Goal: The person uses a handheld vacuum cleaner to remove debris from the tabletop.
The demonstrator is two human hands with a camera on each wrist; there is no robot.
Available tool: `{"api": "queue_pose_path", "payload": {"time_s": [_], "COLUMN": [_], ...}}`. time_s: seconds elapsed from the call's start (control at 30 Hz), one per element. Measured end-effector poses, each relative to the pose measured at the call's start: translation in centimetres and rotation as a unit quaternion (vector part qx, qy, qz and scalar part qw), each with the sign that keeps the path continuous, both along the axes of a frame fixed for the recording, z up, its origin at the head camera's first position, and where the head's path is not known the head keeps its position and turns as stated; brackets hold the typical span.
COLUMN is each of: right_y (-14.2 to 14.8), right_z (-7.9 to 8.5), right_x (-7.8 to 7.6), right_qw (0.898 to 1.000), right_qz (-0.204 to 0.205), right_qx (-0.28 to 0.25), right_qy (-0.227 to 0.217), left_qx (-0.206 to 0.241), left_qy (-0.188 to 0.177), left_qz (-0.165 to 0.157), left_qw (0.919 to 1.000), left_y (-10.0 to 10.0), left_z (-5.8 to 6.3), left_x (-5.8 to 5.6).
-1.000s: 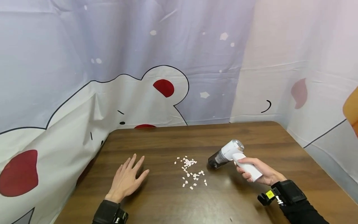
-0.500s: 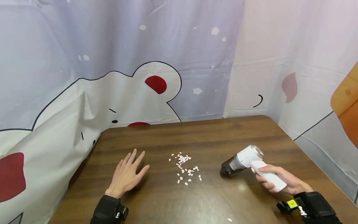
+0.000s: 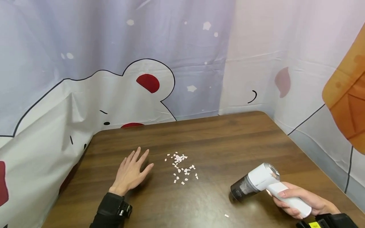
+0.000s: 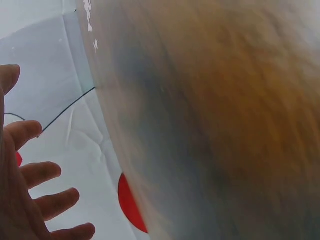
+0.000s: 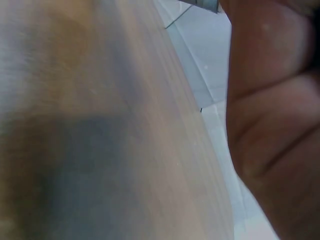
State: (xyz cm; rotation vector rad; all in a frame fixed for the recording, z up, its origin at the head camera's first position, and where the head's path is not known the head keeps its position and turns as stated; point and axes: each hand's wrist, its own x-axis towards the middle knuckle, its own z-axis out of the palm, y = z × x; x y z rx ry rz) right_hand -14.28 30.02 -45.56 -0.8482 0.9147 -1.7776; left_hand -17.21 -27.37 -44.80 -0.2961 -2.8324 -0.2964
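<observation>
My right hand [image 3: 309, 199] grips the white handle of a handheld vacuum cleaner [image 3: 260, 179]. Its dark, see-through nozzle end points down and left, low over the table; whether it touches the wood I cannot tell. Small white paper scraps [image 3: 178, 159] lie scattered in the middle of the table, left of the vacuum. One lone scrap [image 3: 226, 216] is nearer the front. My left hand [image 3: 131, 173] is spread flat, palm down, left of the scraps and holds nothing. In the left wrist view its fingers [image 4: 42, 173] are apart; the right wrist view shows mainly my palm [image 5: 275, 90].
The brown wooden table [image 3: 205, 136] has a rounded far right corner. A printed curtain [image 3: 196, 63] hangs behind it and along both sides. Black wrist straps with cameras sit on both wrists, the left strap [image 3: 111, 204] showing more fully.
My right hand has carried the vacuum cleaner right and toward me, away from the scraps. The head view has turned right. My left hand keeps its spread pose.
</observation>
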Motion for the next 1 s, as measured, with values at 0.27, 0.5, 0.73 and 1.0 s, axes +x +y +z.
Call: {"api": "queue_pose_path", "payload": {"time_s": [0.27, 0.5, 0.73, 1.0], "right_y": [-1.9, -3.2, -3.5, -0.9], "right_z": [-0.6, -1.2, -1.4, -2.2], "right_x": [0.3, -0.3, -0.9, -1.2], "right_qw": [1.0, 1.0, 1.0, 0.999], "right_qz": [0.025, 0.019, 0.021, 0.026], "right_qx": [-0.008, -0.003, 0.007, 0.035], "right_qy": [0.006, 0.002, 0.01, 0.0], "left_qx": [-0.001, -0.004, -0.007, -0.001], "left_qy": [0.006, 0.009, 0.018, 0.021], "left_qz": [0.011, 0.023, 0.037, 0.048], "left_qw": [0.9999, 0.9997, 0.9991, 0.9986], "left_y": [-0.9, -1.9, -3.0, -3.2], "left_z": [0.1, -0.1, 0.0, 0.0], "left_x": [0.3, 0.8, 1.5, 1.0]}}
